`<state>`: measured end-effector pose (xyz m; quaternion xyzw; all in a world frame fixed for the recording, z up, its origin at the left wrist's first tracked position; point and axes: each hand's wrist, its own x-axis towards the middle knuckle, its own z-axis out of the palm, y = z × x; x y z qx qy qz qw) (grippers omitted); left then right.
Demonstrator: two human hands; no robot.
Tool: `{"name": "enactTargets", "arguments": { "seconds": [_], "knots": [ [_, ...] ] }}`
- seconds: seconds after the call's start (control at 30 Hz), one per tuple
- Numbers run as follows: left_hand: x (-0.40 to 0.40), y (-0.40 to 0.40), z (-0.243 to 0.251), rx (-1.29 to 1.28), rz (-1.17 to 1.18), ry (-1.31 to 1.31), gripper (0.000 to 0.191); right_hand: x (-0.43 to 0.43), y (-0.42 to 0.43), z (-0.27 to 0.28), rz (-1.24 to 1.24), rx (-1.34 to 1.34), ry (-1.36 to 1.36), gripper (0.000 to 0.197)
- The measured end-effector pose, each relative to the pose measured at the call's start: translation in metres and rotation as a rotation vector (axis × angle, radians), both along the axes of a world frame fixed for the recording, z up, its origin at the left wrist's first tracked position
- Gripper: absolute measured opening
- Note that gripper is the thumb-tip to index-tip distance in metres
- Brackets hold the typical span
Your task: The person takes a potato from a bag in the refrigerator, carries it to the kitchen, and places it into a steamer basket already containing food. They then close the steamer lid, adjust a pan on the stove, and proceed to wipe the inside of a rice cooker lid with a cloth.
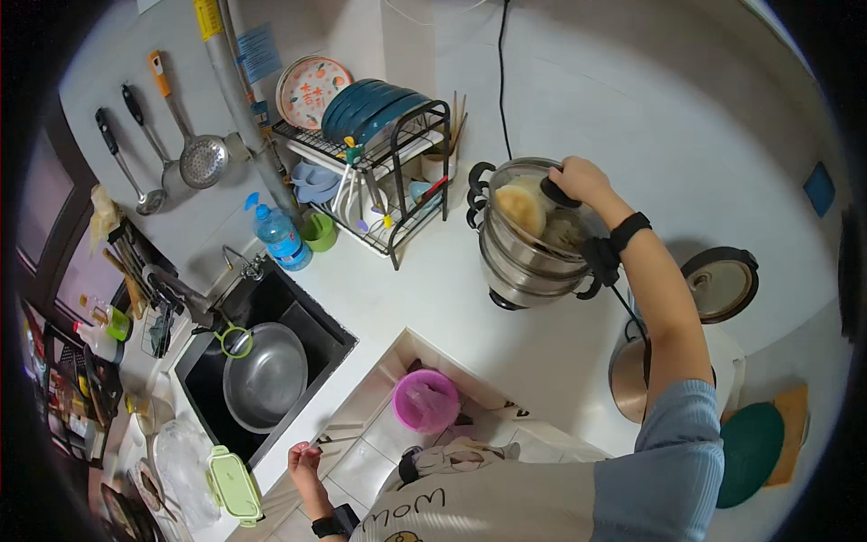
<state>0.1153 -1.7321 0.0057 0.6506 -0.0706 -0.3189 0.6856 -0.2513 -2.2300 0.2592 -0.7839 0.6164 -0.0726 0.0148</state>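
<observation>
On the white countertop stands a stacked stainless-steel steamer [530, 281] with black side handles. My right hand [581, 180] grips the black knob [559, 192] of its clear glass lid [538, 171]. Whether the lid rests fully on the top tier or is slightly raised cannot be told. Through the glass show a round, browned flatbread or bun [520, 210] and a darker food [565, 229], too blurred to name. My left hand [306, 459] hovers by the counter's front edge, fingers curled; nothing is plainly visible in it. Nearest to it lies a light-green container lid [234, 485].
A dish rack [396, 179] with plates stands left of the steamer, near a blue pump bottle [283, 237]. The sink [318, 332] holds a metal basin [265, 379]. Right of the steamer are a pot [628, 379] and an upright glass lid [719, 284]. A pink bin [425, 400] sits on the floor.
</observation>
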Motion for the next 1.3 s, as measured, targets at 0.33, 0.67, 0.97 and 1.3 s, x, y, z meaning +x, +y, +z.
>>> {"name": "enactTargets", "arguments": {
  "seconds": [0.33,0.67,0.97,1.3],
  "knots": [
    [0.006,0.018,-0.007,0.056,0.091,0.045,0.013,0.003,0.008,-0.005,-0.105,-0.116,-0.01,0.039],
    [-0.006,0.003,0.007,0.027,-0.006,0.035,0.011,0.002,0.045,-0.005,0.015,-0.795,0.148,0.025],
    [-0.014,-0.019,-0.003,-0.079,-0.308,0.053,0.023,0.044,0.195,-0.245,0.024,1.088,-1.003,0.025],
    [-0.032,-0.054,0.02,-0.12,-0.392,-0.094,0.022,0.082,0.122,-0.322,-0.468,0.78,-2.343,0.031]
  ]
}}
